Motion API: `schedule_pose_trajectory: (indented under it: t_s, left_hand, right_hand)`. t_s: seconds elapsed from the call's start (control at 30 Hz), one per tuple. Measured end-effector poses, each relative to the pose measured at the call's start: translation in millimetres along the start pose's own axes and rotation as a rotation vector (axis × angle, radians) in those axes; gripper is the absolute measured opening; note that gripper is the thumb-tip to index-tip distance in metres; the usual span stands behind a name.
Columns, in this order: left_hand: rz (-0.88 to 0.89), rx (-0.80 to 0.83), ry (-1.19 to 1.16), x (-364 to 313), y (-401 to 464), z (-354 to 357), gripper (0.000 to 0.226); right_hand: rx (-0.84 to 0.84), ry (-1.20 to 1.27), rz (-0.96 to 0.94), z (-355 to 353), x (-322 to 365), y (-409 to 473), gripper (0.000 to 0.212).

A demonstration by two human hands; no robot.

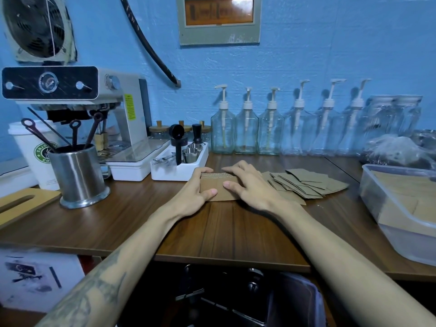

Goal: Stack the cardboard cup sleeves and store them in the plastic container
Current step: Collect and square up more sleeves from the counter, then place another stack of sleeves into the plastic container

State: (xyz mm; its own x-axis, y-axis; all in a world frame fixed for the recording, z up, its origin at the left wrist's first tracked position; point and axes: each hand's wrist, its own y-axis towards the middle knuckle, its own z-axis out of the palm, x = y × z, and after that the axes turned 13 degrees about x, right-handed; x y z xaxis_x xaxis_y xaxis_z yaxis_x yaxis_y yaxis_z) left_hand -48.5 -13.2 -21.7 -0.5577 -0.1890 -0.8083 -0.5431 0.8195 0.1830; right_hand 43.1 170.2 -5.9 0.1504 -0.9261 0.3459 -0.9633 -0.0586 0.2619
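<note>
A neat stack of brown cardboard cup sleeves (218, 188) lies on the wooden counter (212, 232) at the middle. My left hand (197, 193) grips the stack's left side, thumb on its near face. My right hand (247, 185) grips the right side, fingers over the far edge and thumb on top. Several loose sleeves (306, 184) lie fanned out just right of my right hand. The clear plastic container (387, 223) sits at the counter's right edge with flat cardboard sleeves inside it.
A white organiser tray (165, 175) with small metal cups stands just behind the stack. A steel utensil cup (79, 175), a paper cup and an espresso machine (77, 95) fill the left. Glass pump bottles (269, 133) line the back wall.
</note>
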Motion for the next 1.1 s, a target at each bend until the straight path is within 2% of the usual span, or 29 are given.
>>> schedule_pose_trajectory:
  t_s: [0.1,0.33,0.6,0.87,0.97,1.1]
  left_hand:
    - [0.011,-0.005,0.001,-0.1,0.3,-0.2,0.055]
    - [0.032,-0.001,-0.019,-0.4,-0.7,0.3,0.055]
    - [0.104,-0.036,-0.110,-15.9,-8.2,5.2,0.067]
    - [0.200,0.049,-0.183,-60.2,13.4,34.1,0.086]
    - [0.251,0.138,-0.187,-92.4,27.1,67.3,0.076]
    - [0.288,0.231,-0.239,-131.6,44.5,128.6,0.048]
  right_hand:
    - [-0.005,-0.052,-0.010,-5.7,3.6,4.1,0.037]
    - [0.084,0.074,0.063,-15.2,3.4,17.1,0.028]
    - [0.029,0.006,0.116,-20.7,15.2,-3.9,0.028]
    - [-0.077,0.014,0.233,-105.9,8.5,-83.1,0.028]
    - [-0.176,0.014,0.304,-138.6,-8.1,-129.3,0.033]
    - [-0.241,0.002,0.414,-176.2,-31.5,-194.4,0.022]
